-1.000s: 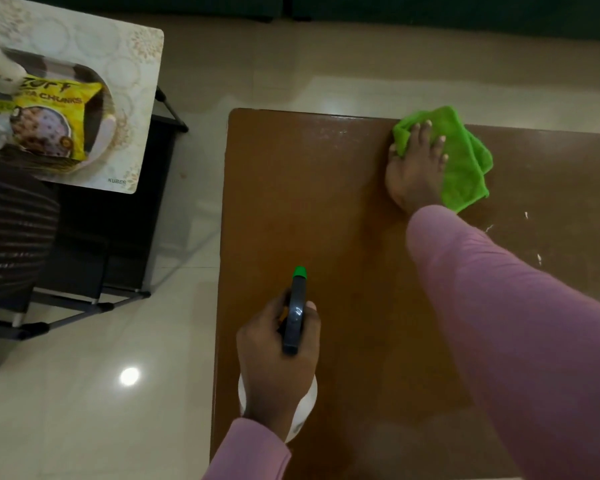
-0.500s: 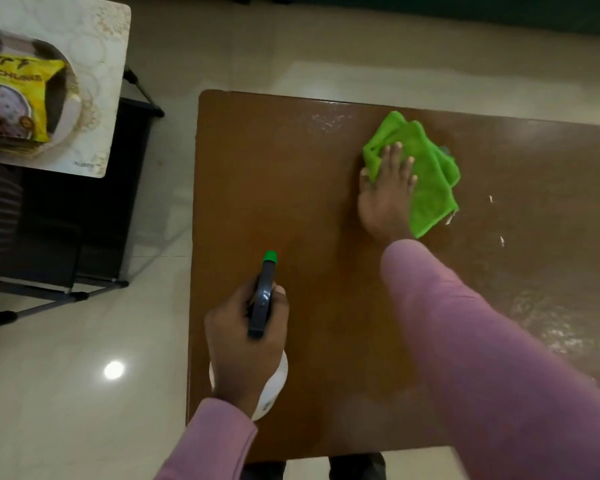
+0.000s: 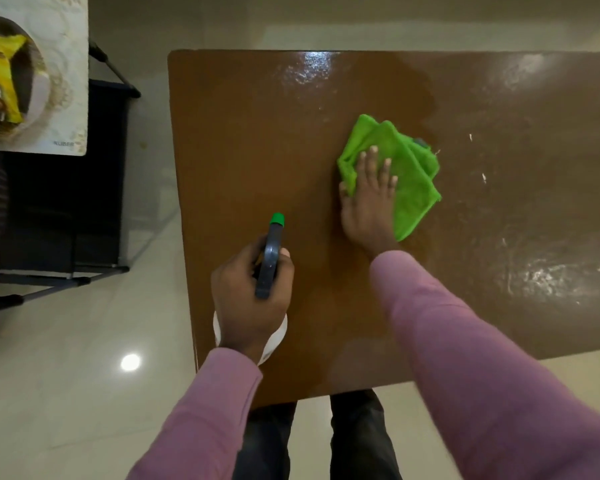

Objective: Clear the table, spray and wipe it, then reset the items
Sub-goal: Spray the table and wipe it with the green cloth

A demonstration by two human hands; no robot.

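Table mid: R hand flat on cloth, off edges.

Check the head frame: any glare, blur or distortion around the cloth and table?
Head view: glare patches on the table along its far edge and at right; green cloth under the right hand is sharp; spray bottle in the left hand sharp too; the table's left edge bows slightly, wide-angle.

The cloth lay on the table near its middle, under the right hand. The spray bottle, in the left hand, was above the table's near-left part; a packet lay beyond its left edge.
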